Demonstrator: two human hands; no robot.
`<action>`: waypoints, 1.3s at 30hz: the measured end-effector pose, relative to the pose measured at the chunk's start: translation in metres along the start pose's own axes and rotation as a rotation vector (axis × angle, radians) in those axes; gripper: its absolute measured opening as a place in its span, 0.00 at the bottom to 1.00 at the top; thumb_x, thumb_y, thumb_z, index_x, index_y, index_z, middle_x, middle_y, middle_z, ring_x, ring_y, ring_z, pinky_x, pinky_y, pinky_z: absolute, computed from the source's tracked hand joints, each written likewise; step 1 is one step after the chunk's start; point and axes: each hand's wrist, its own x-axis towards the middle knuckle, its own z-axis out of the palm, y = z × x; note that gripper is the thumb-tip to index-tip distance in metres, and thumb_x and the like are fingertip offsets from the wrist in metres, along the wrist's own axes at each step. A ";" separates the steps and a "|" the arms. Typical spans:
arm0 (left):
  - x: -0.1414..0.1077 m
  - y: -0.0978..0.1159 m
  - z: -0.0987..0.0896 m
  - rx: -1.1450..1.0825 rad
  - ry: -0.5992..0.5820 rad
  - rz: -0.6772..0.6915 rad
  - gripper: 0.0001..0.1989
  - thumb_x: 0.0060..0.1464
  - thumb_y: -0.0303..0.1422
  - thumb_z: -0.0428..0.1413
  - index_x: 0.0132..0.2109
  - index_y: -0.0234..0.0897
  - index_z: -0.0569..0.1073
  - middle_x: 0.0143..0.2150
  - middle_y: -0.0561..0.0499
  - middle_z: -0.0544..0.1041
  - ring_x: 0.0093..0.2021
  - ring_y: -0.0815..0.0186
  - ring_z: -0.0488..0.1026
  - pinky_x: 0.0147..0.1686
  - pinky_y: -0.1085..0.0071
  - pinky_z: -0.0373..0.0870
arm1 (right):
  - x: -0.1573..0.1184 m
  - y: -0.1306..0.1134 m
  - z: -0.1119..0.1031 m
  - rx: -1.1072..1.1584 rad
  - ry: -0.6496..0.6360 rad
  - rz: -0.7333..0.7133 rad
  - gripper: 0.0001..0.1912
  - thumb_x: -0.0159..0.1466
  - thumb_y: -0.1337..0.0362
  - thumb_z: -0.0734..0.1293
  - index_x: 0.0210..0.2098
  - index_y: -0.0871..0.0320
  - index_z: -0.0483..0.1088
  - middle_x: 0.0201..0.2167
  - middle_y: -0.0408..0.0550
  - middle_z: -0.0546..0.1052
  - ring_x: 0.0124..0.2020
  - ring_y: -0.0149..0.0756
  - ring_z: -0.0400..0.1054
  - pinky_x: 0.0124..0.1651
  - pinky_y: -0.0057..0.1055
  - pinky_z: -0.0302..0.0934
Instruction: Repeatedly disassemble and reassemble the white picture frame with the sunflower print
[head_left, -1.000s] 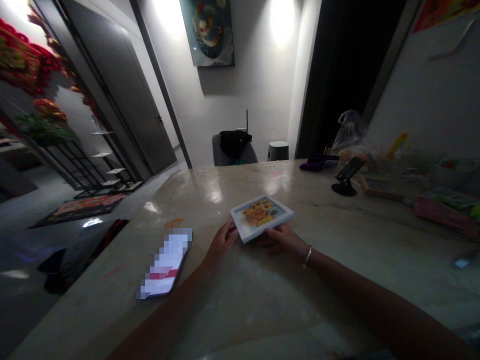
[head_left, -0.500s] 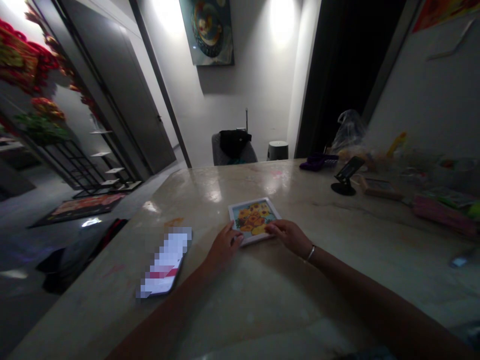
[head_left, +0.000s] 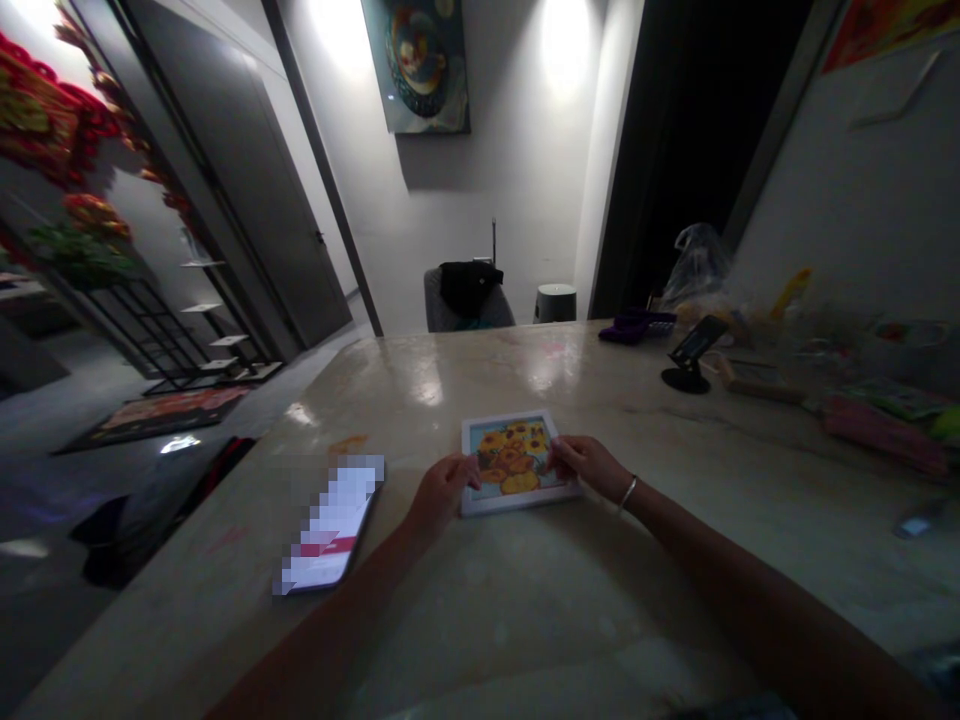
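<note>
A white picture frame [head_left: 517, 502] with a sunflower picture inside is in the middle of the head view, over the marble-like table [head_left: 480, 610]. My left hand [head_left: 444, 488] grips its left side, with the thumb over the border. On the opposite side, my right hand [head_left: 589, 464] pinches the right border; a bracelet is on that wrist. The frame's face is turned up towards me. I cannot tell whether its lower edge touches the tabletop. To the left of my left forearm lies a phone [head_left: 334, 530] with a lit, blurred-out screen.
At the right stand a black phone stand [head_left: 694, 352], a purple cloth item [head_left: 634, 326], a wooden frame [head_left: 761, 378] and a pink packet [head_left: 881, 432]. A clear plastic bag [head_left: 699, 262] is behind them. Beyond the far table edge is a chair [head_left: 442, 300] with a black item on it.
The picture frame has turned to sit straighter and come slightly nearer to me. Both my hands have closed more firmly on its sides.
</note>
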 end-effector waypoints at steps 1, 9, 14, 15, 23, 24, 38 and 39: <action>0.000 0.003 0.000 -0.167 -0.011 -0.031 0.26 0.51 0.51 0.40 0.17 0.38 0.63 0.22 0.50 0.67 0.25 0.67 0.64 0.29 0.69 0.61 | 0.000 0.000 -0.001 0.121 -0.008 -0.016 0.28 0.57 0.42 0.53 0.20 0.60 0.64 0.15 0.42 0.65 0.17 0.27 0.58 0.23 0.25 0.53; 0.008 0.005 0.002 -0.820 -0.131 -0.057 0.30 0.44 0.58 0.46 0.14 0.35 0.59 0.16 0.56 0.58 0.18 0.74 0.55 0.20 0.74 0.52 | 0.002 0.001 -0.003 0.605 -0.114 -0.123 0.31 0.53 0.37 0.54 0.15 0.59 0.60 0.14 0.39 0.59 0.17 0.25 0.52 0.22 0.26 0.46; 0.013 -0.015 0.007 -0.689 -0.087 -0.126 0.29 0.44 0.56 0.48 0.14 0.35 0.60 0.14 0.56 0.60 0.16 0.74 0.57 0.19 0.74 0.51 | 0.007 0.015 0.001 0.619 -0.125 0.006 0.30 0.53 0.37 0.54 0.15 0.58 0.59 0.12 0.38 0.59 0.14 0.25 0.51 0.18 0.25 0.43; 0.014 -0.018 0.008 -0.672 -0.092 -0.131 0.28 0.45 0.56 0.47 0.14 0.35 0.60 0.14 0.56 0.60 0.16 0.74 0.57 0.19 0.74 0.51 | 0.008 0.017 0.002 0.609 -0.110 0.022 0.30 0.53 0.37 0.54 0.15 0.58 0.59 0.11 0.38 0.58 0.13 0.25 0.50 0.17 0.25 0.42; 0.010 -0.009 0.009 -0.635 -0.063 -0.130 0.29 0.46 0.56 0.46 0.14 0.36 0.61 0.15 0.56 0.60 0.16 0.74 0.56 0.20 0.74 0.53 | 0.008 0.018 0.005 0.575 -0.088 0.033 0.29 0.54 0.38 0.54 0.15 0.58 0.59 0.10 0.38 0.58 0.13 0.24 0.50 0.17 0.24 0.43; 0.009 -0.009 0.009 -0.635 -0.058 -0.131 0.29 0.45 0.56 0.46 0.14 0.35 0.61 0.15 0.56 0.60 0.16 0.74 0.57 0.20 0.74 0.53 | 0.008 0.018 0.004 0.567 -0.085 0.046 0.29 0.54 0.38 0.54 0.15 0.58 0.59 0.11 0.38 0.58 0.13 0.24 0.50 0.17 0.24 0.43; 0.014 -0.033 0.002 -0.209 0.158 -0.144 0.22 0.46 0.48 0.49 0.39 0.34 0.72 0.37 0.45 0.75 0.38 0.61 0.71 0.39 0.66 0.66 | 0.017 0.032 -0.011 -0.298 0.335 0.054 0.12 0.58 0.59 0.58 0.28 0.59 0.68 0.29 0.49 0.73 0.31 0.35 0.66 0.36 0.31 0.57; 0.013 -0.033 0.003 -0.128 0.145 -0.122 0.22 0.47 0.47 0.49 0.41 0.34 0.72 0.41 0.44 0.75 0.42 0.60 0.70 0.42 0.65 0.65 | 0.016 0.032 -0.010 -0.316 0.307 0.043 0.11 0.58 0.59 0.58 0.29 0.59 0.68 0.30 0.50 0.74 0.32 0.35 0.66 0.37 0.32 0.57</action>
